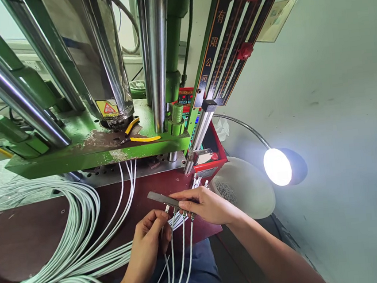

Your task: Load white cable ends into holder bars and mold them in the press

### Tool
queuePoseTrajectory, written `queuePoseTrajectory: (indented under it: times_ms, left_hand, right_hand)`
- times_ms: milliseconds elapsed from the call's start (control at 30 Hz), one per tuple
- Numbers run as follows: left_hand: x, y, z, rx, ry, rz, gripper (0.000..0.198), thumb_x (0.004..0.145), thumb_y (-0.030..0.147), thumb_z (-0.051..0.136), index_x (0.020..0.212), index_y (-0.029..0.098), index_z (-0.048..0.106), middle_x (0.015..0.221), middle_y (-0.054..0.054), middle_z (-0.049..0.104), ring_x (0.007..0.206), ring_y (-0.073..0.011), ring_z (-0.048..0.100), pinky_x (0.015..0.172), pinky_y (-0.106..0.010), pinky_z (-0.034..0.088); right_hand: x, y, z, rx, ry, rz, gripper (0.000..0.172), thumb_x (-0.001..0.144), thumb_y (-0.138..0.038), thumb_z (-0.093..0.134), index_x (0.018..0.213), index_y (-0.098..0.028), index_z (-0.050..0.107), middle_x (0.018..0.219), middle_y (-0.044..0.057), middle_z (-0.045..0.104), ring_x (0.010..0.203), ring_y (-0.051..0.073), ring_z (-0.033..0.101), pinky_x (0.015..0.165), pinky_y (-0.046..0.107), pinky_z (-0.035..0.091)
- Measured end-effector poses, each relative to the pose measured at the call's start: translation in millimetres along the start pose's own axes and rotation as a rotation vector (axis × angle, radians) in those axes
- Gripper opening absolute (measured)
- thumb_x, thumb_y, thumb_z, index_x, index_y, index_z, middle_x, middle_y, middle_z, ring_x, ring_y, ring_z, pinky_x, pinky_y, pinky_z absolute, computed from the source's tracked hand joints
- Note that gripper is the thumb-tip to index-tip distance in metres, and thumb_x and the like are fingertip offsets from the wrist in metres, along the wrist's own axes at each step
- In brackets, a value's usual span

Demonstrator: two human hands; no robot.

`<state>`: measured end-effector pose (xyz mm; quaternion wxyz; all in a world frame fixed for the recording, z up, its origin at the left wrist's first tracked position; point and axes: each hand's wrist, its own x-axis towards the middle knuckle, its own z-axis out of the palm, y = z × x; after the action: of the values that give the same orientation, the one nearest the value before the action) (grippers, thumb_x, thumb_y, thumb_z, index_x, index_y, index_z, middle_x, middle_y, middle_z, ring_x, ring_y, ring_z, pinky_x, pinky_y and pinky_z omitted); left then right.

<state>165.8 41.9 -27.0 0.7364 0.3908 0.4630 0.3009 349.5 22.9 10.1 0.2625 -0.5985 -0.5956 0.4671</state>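
Note:
My right hand (203, 204) grips a flat grey metal bar (160, 198), thumb on top and fingers along its far edge. Several white cables (183, 251) hang from the bar's near edge, their metal-tipped ends seated against it. Close to the bar's left part, my left hand (150, 234) pinches another white cable just below its small connector (167, 209). Whether that connector touches the bar I cannot tell. Both hands are above the front edge of the dark red table (140, 190).
Behind the hands stands a green press (93, 157) with steel columns; yellow-handled pliers (144, 139) lie on its plate. A big coil of white cable (81, 209) covers the left side. At right are a red control box (221, 151), a lit lamp (277, 167) and a pale basin (256, 188).

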Motion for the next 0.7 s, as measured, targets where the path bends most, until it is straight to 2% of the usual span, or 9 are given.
queuePoseTrajectory:
  times_ms: [333,467,600,700]
  left_hand:
    - [-1.6,4.9,4.8,0.085,0.116,0.056,0.022,0.074,0.035,0.057,0.059,0.020,0.051,0.040,0.006,0.049,0.033,-0.0064,0.036,0.037,-0.019,0.027]
    - [0.3,3.4,3.9,0.098,0.136,0.093,0.021,0.073,0.033,0.056,0.057,0.020,0.051,0.041,0.006,0.050,0.034,-0.0067,0.038,0.038,-0.019,0.029]
    - [3.2,4.1,3.0,0.104,0.121,0.086,0.022,0.073,0.033,0.057,0.056,0.020,0.051,0.040,0.006,0.048,0.035,-0.0069,0.037,0.038,-0.019,0.027]
    - [5.7,4.7,2.5,0.063,0.093,0.065,0.023,0.073,0.037,0.060,0.059,0.021,0.052,0.041,0.006,0.049,0.035,-0.0079,0.037,0.039,-0.020,0.028]
  right_hand:
    - [4.0,4.5,5.3,-0.002,-0.013,0.015,0.038,0.091,-0.028,0.052,0.126,-0.021,0.066,0.096,0.001,0.072,0.080,0.015,0.061,0.074,0.026,0.050]
    - [3.5,1.1,9.0,-0.056,0.011,0.010,0.041,0.091,-0.029,0.051,0.130,-0.023,0.063,0.086,0.000,0.072,0.071,0.014,0.059,0.069,0.026,0.049]
    - [2.7,-3.1,8.3,-0.076,0.026,-0.040,0.042,0.092,-0.029,0.049,0.131,-0.020,0.063,0.093,0.002,0.073,0.072,0.014,0.058,0.073,0.027,0.050]
    - [9.7,0.3,3.0,-0.089,-0.029,-0.051,0.043,0.091,-0.030,0.050,0.132,-0.021,0.062,0.086,0.001,0.071,0.067,0.012,0.054,0.064,0.023,0.047]
